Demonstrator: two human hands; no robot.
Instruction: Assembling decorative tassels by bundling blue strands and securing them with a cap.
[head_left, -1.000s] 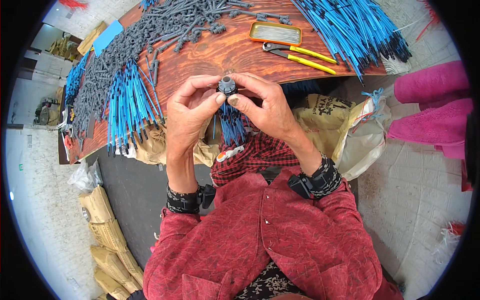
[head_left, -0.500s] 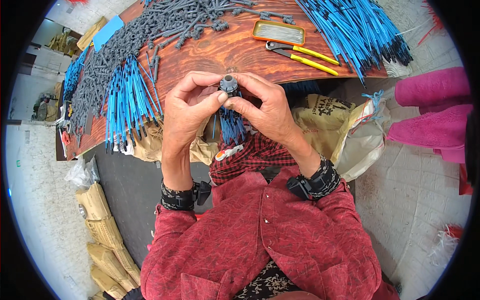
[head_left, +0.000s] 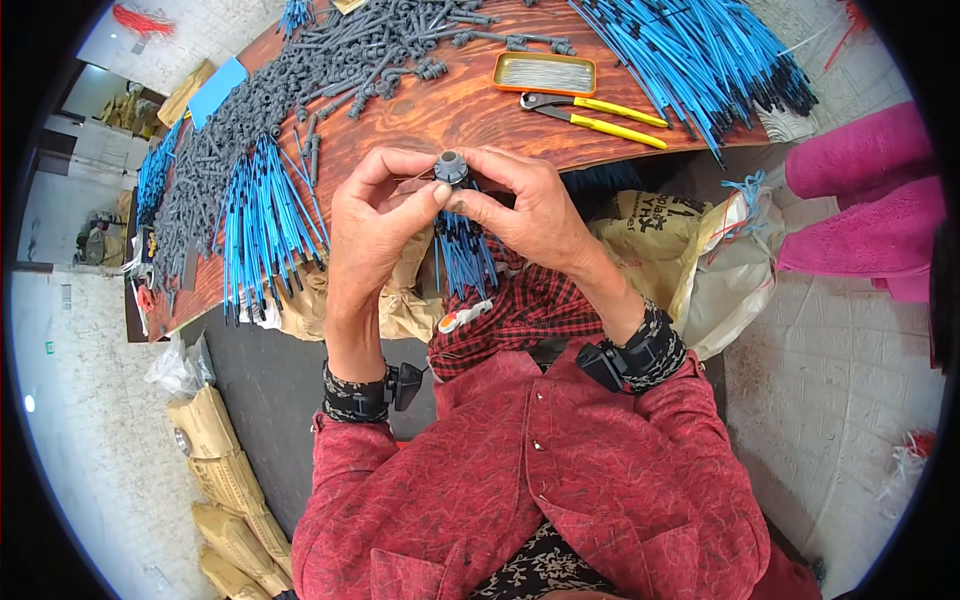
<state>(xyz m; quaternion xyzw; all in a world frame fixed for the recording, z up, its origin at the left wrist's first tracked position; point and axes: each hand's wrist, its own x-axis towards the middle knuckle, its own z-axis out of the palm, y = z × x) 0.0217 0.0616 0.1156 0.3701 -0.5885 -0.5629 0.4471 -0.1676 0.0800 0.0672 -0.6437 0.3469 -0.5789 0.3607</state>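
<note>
Between the fingertips of both hands is a dark grey ribbed plastic fitting with a round hole in its top. My left hand pinches it from the left with thumb and forefinger. From the other side, my right hand presses thumb and fingers against it. A thin, wire-like line shows by the left fingers, too fine to make out clearly. Just below the hands hangs a bundle of blue tubes with dark ends, its upper part partly hidden. The fitting's underside is out of sight.
A wooden table carries a heap of grey plastic fittings, blue tubes at left and right, yellow-handled pliers and a tin of thin metal pins. Sacks stand at the right, near pink towels.
The view has shifted slightly, so the table things appear a little displaced. Both hands keep their grip on the fitting, and a thin line now shows by the left fingers.
</note>
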